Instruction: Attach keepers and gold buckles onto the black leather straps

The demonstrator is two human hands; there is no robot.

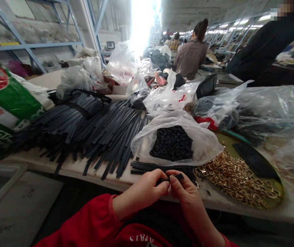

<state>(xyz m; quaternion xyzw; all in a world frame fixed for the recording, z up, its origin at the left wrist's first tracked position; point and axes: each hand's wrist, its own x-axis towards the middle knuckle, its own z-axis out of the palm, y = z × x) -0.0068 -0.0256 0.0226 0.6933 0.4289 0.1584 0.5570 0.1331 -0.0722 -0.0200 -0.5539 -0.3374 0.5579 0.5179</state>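
Both hands meet at the table's front edge over a short black strap (179, 176). My left hand (153, 185) pinches it between thumb and fingers. Close beside it, my right hand (184, 188) grips the strap near its end, and a small gold-coloured glint shows between the hands; the fingers hide most of it. Just behind them lie several black strips (149, 167). An open clear plastic bag (141, 144) holds a heap of small black pieces (172, 142). To the right, gold metal buckles (234, 175) are piled on a round yellowish tray (278, 187).
Bundles of long black strips (110, 133) cover the table's left part. A green printed bag (10, 106) stands at far left. Filled plastic bags (172, 96) crowd the back. A black flat object (255, 159) lies on the tray. Other people (191, 55) are beyond the table.
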